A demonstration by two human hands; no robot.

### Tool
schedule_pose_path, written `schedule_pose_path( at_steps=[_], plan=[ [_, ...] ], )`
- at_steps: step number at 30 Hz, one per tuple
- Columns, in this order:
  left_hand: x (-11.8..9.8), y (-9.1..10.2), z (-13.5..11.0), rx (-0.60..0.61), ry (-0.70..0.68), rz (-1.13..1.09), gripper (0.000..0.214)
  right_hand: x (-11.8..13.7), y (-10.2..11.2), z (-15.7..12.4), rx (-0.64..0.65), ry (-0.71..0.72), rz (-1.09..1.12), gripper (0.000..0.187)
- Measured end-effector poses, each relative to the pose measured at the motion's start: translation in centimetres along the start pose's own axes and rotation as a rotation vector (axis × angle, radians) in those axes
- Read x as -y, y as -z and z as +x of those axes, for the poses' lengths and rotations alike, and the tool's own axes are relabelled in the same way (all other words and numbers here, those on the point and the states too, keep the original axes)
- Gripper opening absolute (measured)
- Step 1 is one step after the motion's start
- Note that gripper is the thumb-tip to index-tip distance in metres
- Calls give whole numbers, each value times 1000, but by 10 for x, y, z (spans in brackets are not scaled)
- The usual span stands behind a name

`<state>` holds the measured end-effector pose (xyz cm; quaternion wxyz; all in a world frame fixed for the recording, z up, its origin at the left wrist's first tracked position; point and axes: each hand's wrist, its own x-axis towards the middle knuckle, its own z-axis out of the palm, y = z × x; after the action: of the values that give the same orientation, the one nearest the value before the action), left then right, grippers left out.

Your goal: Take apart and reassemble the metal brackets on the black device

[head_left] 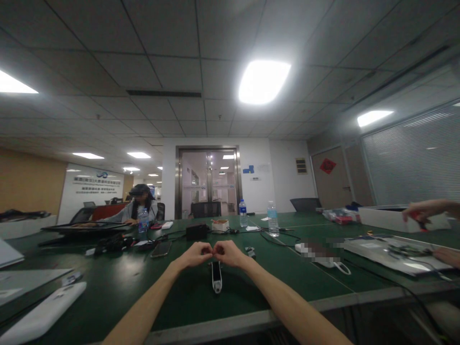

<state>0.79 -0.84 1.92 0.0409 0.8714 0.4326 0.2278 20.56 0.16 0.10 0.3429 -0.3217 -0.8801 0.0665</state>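
Note:
My left hand [196,254] and my right hand [229,253] are stretched out over the green table [118,292], both curled into fists with the knuckles touching. Whether either fist holds anything is hidden. Just below and between them a narrow dark device with a white end [216,277] lies flat on the table, pointing toward me. A dark phone [161,248] lies to the left of my left hand.
Two water bottles [272,218] stand further back, near a black box [196,232] and cables. A white case [43,314] lies near left. A person sits far left at a laptop. Another person's hand [422,212] reaches over a white box at right.

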Motion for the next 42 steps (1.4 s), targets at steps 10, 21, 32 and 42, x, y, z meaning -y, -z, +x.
schedule_pose_path(
  at_steps=[10, 21, 32, 42],
  plan=[
    [12, 10, -9, 187, 122, 150, 16, -13, 21, -7, 247, -104, -266, 23],
    [13, 0, -6, 199, 109, 149, 19, -14, 15, -4, 313, -142, -338, 23],
    [18, -4, -6, 178, 90, 85, 19, -15, 15, -3, 334, -132, -350, 20],
    [21, -9, -7, 185, 141, -81, 26, -20, 12, -3, 369, -130, -341, 20]
  ],
)
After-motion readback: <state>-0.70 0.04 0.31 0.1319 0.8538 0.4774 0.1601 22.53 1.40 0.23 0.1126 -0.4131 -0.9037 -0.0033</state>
